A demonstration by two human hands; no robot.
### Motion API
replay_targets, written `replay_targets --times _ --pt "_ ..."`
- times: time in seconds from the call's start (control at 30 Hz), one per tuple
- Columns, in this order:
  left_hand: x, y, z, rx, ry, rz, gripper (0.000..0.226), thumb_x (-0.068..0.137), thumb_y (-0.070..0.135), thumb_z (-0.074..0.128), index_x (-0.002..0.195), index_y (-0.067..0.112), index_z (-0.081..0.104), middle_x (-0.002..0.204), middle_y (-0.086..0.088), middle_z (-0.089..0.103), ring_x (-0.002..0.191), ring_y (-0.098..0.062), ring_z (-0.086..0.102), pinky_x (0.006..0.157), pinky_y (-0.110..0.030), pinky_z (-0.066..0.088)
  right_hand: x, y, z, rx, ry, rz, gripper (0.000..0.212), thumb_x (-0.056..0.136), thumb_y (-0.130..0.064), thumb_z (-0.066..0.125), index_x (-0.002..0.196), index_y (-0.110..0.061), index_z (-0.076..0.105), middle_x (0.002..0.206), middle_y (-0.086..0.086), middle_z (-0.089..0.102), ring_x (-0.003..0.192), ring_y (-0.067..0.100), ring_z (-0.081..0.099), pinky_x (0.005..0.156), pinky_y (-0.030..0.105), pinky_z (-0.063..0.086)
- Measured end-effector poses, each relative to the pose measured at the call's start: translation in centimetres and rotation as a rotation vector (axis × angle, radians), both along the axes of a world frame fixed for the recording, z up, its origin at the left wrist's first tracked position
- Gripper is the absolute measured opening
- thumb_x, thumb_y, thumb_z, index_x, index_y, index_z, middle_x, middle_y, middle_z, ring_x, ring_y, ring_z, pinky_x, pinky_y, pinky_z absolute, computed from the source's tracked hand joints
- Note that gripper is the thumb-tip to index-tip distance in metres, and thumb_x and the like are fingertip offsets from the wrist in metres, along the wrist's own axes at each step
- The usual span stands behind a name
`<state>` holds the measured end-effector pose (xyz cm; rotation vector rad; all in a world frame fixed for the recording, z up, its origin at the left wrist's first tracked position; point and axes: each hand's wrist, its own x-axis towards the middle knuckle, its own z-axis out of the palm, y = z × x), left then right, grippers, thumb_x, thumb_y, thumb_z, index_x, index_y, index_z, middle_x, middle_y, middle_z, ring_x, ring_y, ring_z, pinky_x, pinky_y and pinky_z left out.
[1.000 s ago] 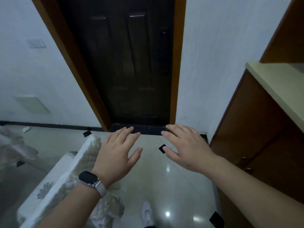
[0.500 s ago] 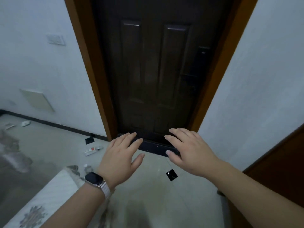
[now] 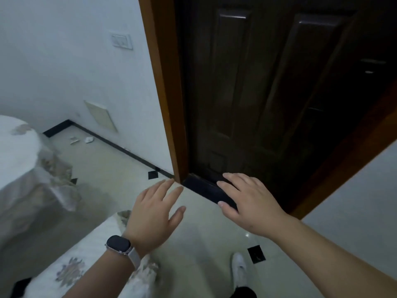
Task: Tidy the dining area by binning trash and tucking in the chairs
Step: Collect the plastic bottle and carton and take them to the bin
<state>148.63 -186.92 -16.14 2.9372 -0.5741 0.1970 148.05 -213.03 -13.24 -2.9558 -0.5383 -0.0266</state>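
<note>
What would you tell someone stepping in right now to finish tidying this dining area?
Left hand: open, empty, held out over the floor.
Right hand: open, empty, in front of the dark door.
Small white scraps lie on the floor by the wall.
Cloth-covered furniture stands at the left; a second covered piece is below the left forearm.
Done: cannot tell from here.
Left: bin the scraps, with no bin in view, and tuck in chairs.

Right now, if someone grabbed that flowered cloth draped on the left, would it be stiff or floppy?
Probably floppy: the cloth hangs in loose, crumpled folds toward the floor. Likely light for its size, since the hanging edge looks thin and bunched. A tug would probably slide it rather than lift it whole.
</note>
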Motion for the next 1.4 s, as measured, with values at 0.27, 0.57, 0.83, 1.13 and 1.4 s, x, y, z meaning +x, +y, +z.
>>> replay_targets --times 0.27,0.57,0.83,1.13,1.4 --pt "10.5 -3.3 0.0 0.041 0.015 0.207 0.053 0.092 0.054 0.037 0.132 0.025 0.058 0.137 -0.004 0.058 0.126 -0.030 0.054 0.100 -0.046 0.045 15.4 -3.7 -1.3 0.105 0.076 0.169 0.065 0.092 -0.059 0.017 0.147 -0.029 0.034 0.155 -0.004 0.030 0.142 0.017 0.024 0.114 0.037 0.020" --pt "19.2 -4.9 0.7 0.015 -0.044 0.418 0.052 0.088 0.051 0.047 0.128 0.021 0.061 0.134 -0.007 0.060 0.122 -0.031 0.056 0.092 -0.047 0.048 29.8 -3.6 -2.5 0.121 0.148 0.370 0.057 0.096 -0.053 0.030 0.145 -0.026 0.036 0.152 -0.004 0.031 0.138 0.016 0.025 0.110 0.036 0.022" --pt "23.1 1.9 -2.2 -0.012 -0.026 0.637 0.052 0.088 0.051 0.047 0.129 0.022 0.059 0.134 -0.006 0.059 0.119 -0.031 0.057 0.092 -0.045 0.048 38.6 5.2 -5.2 0.099 0.179 0.541 0.054 0.089 -0.054 0.037 0.131 -0.023 0.052 0.140 0.001 0.048 0.127 0.022 0.044 0.100 0.041 0.038" --pt "30.6 9.3 -6.8 -0.073 -0.028 0.691 0.051 0.086 0.048 0.047 0.125 0.020 0.064 0.129 -0.010 0.062 0.114 -0.034 0.060 0.090 -0.045 0.049 47.3 12.4 -5.2 -0.057 0.144 0.623 0.064 0.091 -0.057 0.026 0.142 -0.023 0.043 0.147 0.000 0.040 0.134 0.021 0.036 0.107 0.040 0.030" --pt "35.3 14.4 -7.8 -0.111 -0.018 0.764 0.050 0.087 0.047 0.048 0.124 0.017 0.063 0.129 -0.013 0.061 0.117 -0.037 0.057 0.091 -0.046 0.048 53.4 18.7 -6.9 -0.071 0.148 0.706 0.062 0.090 -0.056 0.030 0.139 -0.023 0.046 0.145 0.000 0.043 0.132 0.019 0.037 0.105 0.040 0.033"
